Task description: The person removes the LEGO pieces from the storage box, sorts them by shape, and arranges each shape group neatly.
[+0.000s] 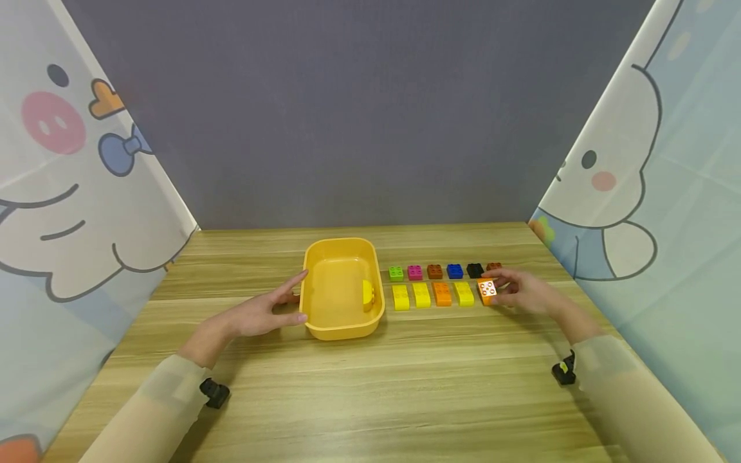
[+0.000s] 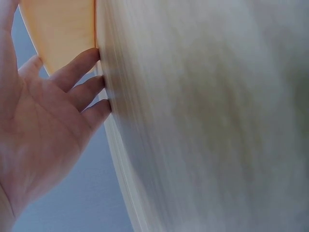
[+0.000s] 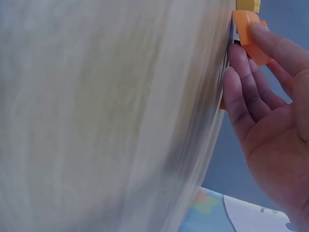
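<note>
My left hand (image 1: 256,313) is at the left side of a yellow plastic tub (image 1: 341,334). Its thumb and index finger are spread along the rim, and the fingers are fairly straight. Inside the tub, a yellow curved block (image 1: 367,296) leans against the right wall. At the right end of the front row, my right hand (image 1: 523,292) pinches an orange toy building block (image 3: 248,36) between thumb and fingers. The block is tilted, its studded face turned toward the head camera. Behind that hand, a brown block (image 1: 494,265) is partly hidden.
The front row holds yellow blocks (image 1: 401,298) and an orange block (image 1: 442,294). Behind it stand smaller square blocks: green (image 1: 396,274), pink (image 1: 415,272), brown (image 1: 435,271), blue (image 1: 455,271) and black (image 1: 475,270). A dark panel (image 1: 359,128) backs the wooden table (image 1: 370,399).
</note>
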A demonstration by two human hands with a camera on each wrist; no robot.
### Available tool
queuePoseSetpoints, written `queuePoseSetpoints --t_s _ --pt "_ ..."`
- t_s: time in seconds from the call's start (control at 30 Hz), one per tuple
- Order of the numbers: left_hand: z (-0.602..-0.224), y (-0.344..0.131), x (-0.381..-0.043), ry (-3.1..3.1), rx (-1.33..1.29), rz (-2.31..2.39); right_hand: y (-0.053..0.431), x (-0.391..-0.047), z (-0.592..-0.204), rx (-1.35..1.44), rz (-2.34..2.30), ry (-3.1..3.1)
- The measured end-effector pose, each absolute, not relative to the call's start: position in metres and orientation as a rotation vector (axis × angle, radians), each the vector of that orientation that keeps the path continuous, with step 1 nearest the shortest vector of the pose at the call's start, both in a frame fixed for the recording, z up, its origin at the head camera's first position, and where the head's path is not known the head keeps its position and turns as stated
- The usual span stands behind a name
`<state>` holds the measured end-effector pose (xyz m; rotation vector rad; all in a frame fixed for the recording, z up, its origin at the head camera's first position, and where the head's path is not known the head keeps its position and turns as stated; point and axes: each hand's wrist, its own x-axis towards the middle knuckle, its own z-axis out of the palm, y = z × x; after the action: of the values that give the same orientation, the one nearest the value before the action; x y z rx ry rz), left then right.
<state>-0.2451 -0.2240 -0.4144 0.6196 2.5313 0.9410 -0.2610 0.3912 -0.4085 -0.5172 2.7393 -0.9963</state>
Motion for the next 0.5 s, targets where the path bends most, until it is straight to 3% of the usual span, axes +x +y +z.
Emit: queuePoseSetpoints --t_s 0.5 --pt "-0.4132 -0.2236 -0.2446 2.536 0.631 0.931 0.3951 -0.2705 -0.4096 -0.528 -0.933 2.627"
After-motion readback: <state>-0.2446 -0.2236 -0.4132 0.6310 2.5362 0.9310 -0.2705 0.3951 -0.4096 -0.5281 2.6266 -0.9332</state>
